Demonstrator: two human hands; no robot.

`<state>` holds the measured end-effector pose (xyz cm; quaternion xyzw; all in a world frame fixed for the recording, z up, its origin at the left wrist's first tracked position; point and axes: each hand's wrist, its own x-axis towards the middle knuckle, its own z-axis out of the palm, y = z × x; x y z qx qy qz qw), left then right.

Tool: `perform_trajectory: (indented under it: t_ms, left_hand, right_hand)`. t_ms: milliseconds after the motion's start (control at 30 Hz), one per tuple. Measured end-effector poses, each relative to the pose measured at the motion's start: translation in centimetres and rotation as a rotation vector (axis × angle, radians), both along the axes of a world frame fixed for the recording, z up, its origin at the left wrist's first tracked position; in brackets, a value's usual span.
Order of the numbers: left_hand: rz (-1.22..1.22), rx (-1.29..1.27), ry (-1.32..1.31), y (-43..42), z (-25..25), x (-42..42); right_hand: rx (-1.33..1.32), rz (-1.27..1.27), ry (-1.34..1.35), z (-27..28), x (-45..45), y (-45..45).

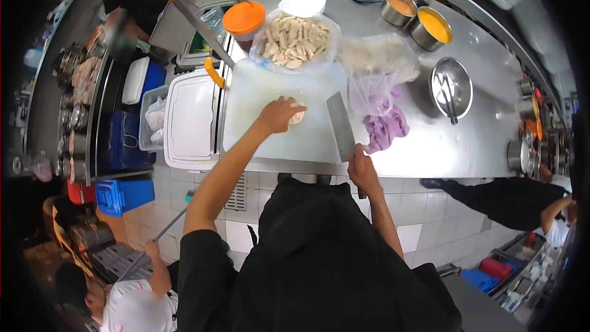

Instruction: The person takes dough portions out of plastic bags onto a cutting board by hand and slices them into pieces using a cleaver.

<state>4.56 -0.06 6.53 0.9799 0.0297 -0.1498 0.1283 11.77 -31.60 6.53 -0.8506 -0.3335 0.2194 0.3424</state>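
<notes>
My left hand [281,114] is closed over a small piece of pale meat [297,115] on the white cutting board [258,141]. Its fingers hide part of the piece. In my right hand [362,173] is a cleaver [340,126], gripped by the handle. The broad blade points away from me, over the right edge of the board. At the board's far end, a plastic-lined container holds a heap of pale cut strips [296,38], which look like meat. Right of the blade lie a clear plastic bag [375,89] and a purple cloth [387,124].
An orange-lidded tub [244,18] and a white container [302,2] stand at the back. Two pots [432,29] of orange and yellow liquid and a metal bowl [450,89] with utensils are to the right. A shelf post [203,34] rises at left. Other people are nearby, one holding a pole [157,240].
</notes>
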Motion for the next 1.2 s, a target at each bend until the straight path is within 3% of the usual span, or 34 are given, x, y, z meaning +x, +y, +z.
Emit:
perform_trajectory:
  t_ms: [33, 67, 133, 233, 267, 333, 433, 567, 733, 833, 1067, 1133, 1200]
  left_hand:
    - [0.177, 0.019, -0.009, -0.8, 0.0, -0.5]
    - [0.159, 0.023, 0.004, -2.2, -0.1, -1.1]
    - [0.664, -0.109, 0.164, -5.2, -0.2, -2.4]
    - [0.753, -0.214, 0.212, -7.3, 2.8, -4.8]
    - [0.741, -0.207, 0.219, -7.6, 2.5, -5.6]
    - [0.6, -0.08, -0.286, -8.1, 0.7, -7.8]
    - [0.464, -0.217, -0.449, -7.5, -1.5, -7.8]
    - [0.636, -0.299, -0.239, -9.8, -0.8, -6.1]
    - [0.511, -0.221, -0.547, -12.5, -1.2, -5.8]
    - [0.509, -0.205, -0.467, -12.6, -1.1, -5.6]
    - [0.454, -0.174, -0.462, -12.4, -0.6, -4.8]
    - [0.488, -0.237, -0.479, -12.6, -0.7, -4.7]
    - [0.495, -0.235, -0.444, -12.5, -0.6, -4.8]
  right_hand:
    - [0.032, -0.036, 0.097, -0.3, 0.2, -0.2]
    - [0.036, -0.054, 0.11, -0.4, 0.1, -0.5]
    - [0.016, -0.123, 0.193, -0.2, 0.2, -1.1]
    - [0.038, -0.169, 0.239, -1.5, 0.2, -2.2]
    - [0.057, -0.188, 0.324, -1.4, 0.6, -2.0]
    - [0.146, -0.195, 0.354, -2.8, 0.7, -2.6]
    - [0.124, -0.259, 0.55, -5.0, 1.7, -3.1]
    - [0.206, -0.311, 0.671, -5.1, 1.1, -3.8]
    - [0.05, -0.291, 0.813, -3.7, 0.2, -5.5]
    - [0.114, -0.267, 0.854, -4.5, 0.0, -6.0]
    - [0.122, -0.248, 0.867, -4.9, 0.3, -4.9]
    - [0.191, -0.173, 0.711, -6.3, 0.1, -4.7]
    - [0.142, -0.174, 0.72, -5.1, 0.4, -4.4]
